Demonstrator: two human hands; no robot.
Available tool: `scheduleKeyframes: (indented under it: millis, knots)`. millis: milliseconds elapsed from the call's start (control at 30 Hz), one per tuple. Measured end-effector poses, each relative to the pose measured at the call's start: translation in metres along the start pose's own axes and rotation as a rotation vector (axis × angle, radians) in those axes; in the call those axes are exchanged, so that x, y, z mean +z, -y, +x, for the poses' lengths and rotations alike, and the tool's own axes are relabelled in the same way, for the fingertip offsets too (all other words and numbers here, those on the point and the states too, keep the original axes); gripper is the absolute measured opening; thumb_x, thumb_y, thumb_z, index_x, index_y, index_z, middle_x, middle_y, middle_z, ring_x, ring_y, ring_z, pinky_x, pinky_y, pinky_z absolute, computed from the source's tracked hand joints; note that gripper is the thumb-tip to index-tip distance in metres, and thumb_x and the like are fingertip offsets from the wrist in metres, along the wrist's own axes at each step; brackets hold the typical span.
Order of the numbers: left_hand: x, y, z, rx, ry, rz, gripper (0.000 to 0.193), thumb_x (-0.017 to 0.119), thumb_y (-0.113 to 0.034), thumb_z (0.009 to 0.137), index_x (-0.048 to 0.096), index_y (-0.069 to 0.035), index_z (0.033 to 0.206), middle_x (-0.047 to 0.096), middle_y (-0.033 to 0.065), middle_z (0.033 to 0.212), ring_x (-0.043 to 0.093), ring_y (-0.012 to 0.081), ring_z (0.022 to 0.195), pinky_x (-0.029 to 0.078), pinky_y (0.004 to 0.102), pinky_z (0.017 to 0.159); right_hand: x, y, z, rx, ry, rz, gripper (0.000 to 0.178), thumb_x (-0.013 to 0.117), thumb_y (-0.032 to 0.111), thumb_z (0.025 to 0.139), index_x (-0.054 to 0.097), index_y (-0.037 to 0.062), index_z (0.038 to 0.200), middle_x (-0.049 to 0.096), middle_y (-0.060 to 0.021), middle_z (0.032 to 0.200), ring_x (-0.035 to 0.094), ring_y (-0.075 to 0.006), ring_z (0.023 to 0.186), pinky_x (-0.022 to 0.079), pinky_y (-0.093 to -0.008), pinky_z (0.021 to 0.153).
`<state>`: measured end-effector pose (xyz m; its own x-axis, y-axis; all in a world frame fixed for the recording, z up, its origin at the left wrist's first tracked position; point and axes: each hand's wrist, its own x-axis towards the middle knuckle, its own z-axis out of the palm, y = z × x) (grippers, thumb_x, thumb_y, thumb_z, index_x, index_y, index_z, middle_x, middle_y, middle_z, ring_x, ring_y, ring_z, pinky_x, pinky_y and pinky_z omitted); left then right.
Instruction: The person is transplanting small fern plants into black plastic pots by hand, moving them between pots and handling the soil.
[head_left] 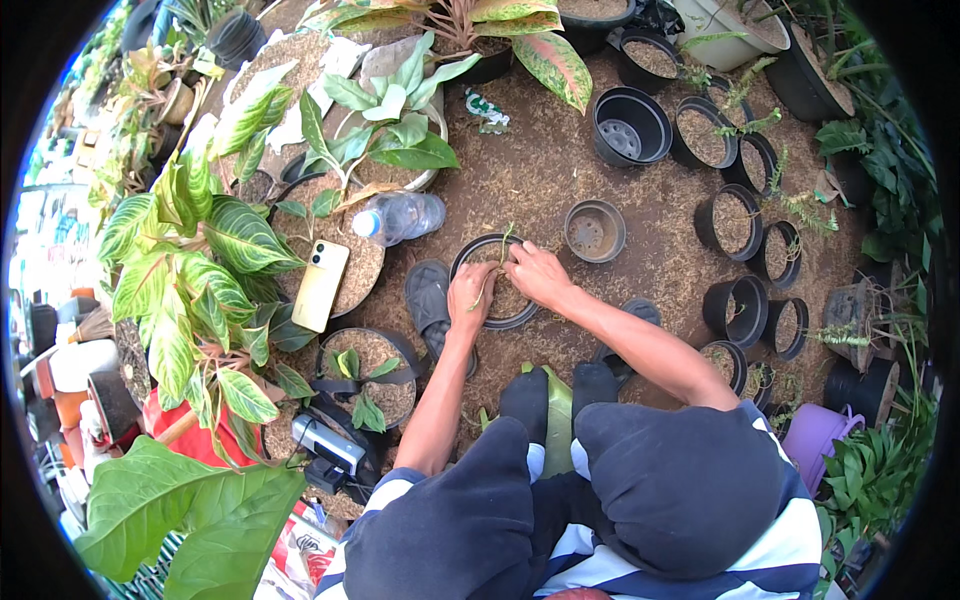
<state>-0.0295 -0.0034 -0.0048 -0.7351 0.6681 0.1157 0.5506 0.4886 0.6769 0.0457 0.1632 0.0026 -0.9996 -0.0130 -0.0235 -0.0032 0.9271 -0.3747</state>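
Dark sandals (428,300) either side of round black pot (515,321), gritty brown soil beneath. Thin green stem (506,243) over pot, between hands. Forearms angled inward; left hand (474,292) curled, right hand (538,274) bent toward stem; whether either grip pinches it, cannot tell. Smooth gold phone (321,286), clear bottle (410,217) leftward; small pot (596,256) right; broad pink-green leaf (553,72) farthest.

The pot (516,322) is black, the stem (506,243) green, the phone (322,286) gold.
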Motion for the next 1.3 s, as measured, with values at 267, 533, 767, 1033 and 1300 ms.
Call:
scheduleKeyframes:
  millis: [267, 533, 767, 1033, 1300]
  knots:
    - [0.007, -0.005, -0.002, -0.111, 0.011, 0.069, 0.015, 0.068, -0.014, 0.089, 0.072, -0.01, 0.103, 0.071, 0.0139, 0.097, 0.069, 0.0369, 0.087, 0.055, 0.0443, 0.074, 0.008, -0.001, 0.0, 0.005, 0.069, -0.094, 0.015, 0.061, 0.011, 0.082, 0.074, 0.0027, 0.083, 0.067, -0.0145, 0.1, 0.064, -0.0282, 0.1, 0.055, -0.0409, 0.082]
    - [0.004, -0.007, -0.003, -0.175, 0.046, 0.046, 0.019, 0.068, -0.017, 0.088, 0.072, -0.01, 0.105, 0.072, 0.015, 0.099, 0.069, 0.0374, 0.087, 0.055, 0.0446, 0.074, 0.017, 0.006, 0.01, 0.018, 0.048, -0.119, 0.011, 0.065, 0.01, 0.075, 0.074, 0.0051, 0.076, 0.071, -0.0128, 0.091, 0.069, -0.0276, 0.09, 0.058, -0.0361, 0.072]
    - [0.005, -0.004, -0.002, -0.142, 0.069, 0.086, 0.018, 0.069, -0.018, 0.087, 0.073, -0.008, 0.102, 0.072, 0.0144, 0.101, 0.069, 0.0362, 0.091, 0.055, 0.0445, 0.077, 0.028, 0.007, 0.012, 0.014, 0.067, -0.163, 0.011, 0.066, 0.013, 0.076, 0.075, 0.0064, 0.075, 0.07, -0.0129, 0.097, 0.069, -0.0266, 0.09, 0.058, -0.0364, 0.07]
    - [0.007, -0.001, -0.003, -0.188, 0.113, 0.125, 0.021, 0.069, -0.016, 0.086, 0.071, -0.008, 0.105, 0.069, 0.0134, 0.098, 0.068, 0.0349, 0.092, 0.055, 0.0453, 0.078, 0.027, 0.005, 0.012, 0.011, 0.082, -0.122, 0.011, 0.064, 0.01, 0.077, 0.074, 0.0053, 0.077, 0.069, -0.0147, 0.098, 0.069, -0.0288, 0.093, 0.058, -0.0381, 0.075]
    - [0.002, -0.003, 0.003, -0.186, 0.2, -0.015, 0.028, 0.069, -0.01, 0.082, 0.068, -0.006, 0.11, 0.069, 0.015, 0.094, 0.068, 0.0353, 0.091, 0.055, 0.0448, 0.078, 0.034, 0.001, 0.015, 0.066, 0.063, -0.078, 0.015, 0.061, 0.01, 0.083, 0.072, 0.0056, 0.093, 0.07, -0.0136, 0.092, 0.07, -0.0285, 0.092, 0.058, -0.0395, 0.075]
